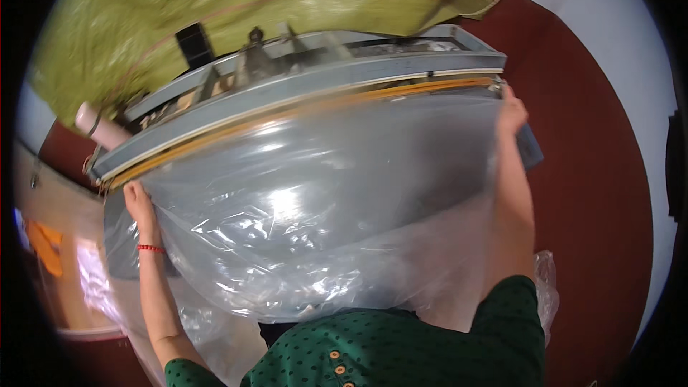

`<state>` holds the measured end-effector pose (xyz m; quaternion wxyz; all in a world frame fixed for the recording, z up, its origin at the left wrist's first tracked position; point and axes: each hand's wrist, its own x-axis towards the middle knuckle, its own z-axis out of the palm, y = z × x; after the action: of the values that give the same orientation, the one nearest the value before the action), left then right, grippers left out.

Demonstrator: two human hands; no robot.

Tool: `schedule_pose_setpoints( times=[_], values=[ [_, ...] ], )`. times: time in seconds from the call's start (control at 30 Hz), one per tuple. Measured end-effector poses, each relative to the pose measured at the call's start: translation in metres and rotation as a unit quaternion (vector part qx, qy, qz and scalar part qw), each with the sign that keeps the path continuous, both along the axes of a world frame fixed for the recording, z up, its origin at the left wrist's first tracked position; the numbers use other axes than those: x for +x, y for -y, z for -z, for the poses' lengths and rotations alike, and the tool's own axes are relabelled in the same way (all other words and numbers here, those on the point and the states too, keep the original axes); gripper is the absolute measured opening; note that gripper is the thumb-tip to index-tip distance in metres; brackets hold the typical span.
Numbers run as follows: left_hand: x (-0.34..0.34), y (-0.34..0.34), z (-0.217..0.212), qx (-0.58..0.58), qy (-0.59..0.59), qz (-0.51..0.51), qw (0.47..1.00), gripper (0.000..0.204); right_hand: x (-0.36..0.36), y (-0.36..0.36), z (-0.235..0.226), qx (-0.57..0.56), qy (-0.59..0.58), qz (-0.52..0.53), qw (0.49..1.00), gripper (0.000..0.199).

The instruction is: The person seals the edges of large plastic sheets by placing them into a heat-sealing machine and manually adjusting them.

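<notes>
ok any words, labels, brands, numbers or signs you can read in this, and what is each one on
No text can be read anywhere in this view.
Clear plastic sheet, held by the left hand and right hand: glare and creases, no lettering visible.
Yellow-green woven sheet: a reddish stripe, no legible text.
Pink cylinder and dark rectangular object: any markings are too small or blurred to read.

We take this for a workshop or packing room: a long grey metal frame (pixel 301 84), open-topped and cluttered inside, runs across in front of us, a wide plastic sheet (pixel 287 222) spreads along its near edge, and a yellow-green tarp (pixel 287 0) rises behind.
</notes>
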<state>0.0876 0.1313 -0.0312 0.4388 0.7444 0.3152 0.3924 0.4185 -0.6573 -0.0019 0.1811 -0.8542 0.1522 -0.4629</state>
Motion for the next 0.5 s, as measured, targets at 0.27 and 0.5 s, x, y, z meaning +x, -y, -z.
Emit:
schedule_pose_setpoints(
  times=[0.27,0.5],
  values=[
    [0.036,-0.077,0.048,0.081,0.052,-0.043,0.994,0.024,0.045,-0.06,0.031,0.201,0.031,0.001,0.979,0.051],
    [0.037,-0.079,0.05,0.037,0.068,-0.042,0.996,0.022,0.049,-0.049,0.043,0.201,0.037,-0.069,0.976,0.049]
  ],
)
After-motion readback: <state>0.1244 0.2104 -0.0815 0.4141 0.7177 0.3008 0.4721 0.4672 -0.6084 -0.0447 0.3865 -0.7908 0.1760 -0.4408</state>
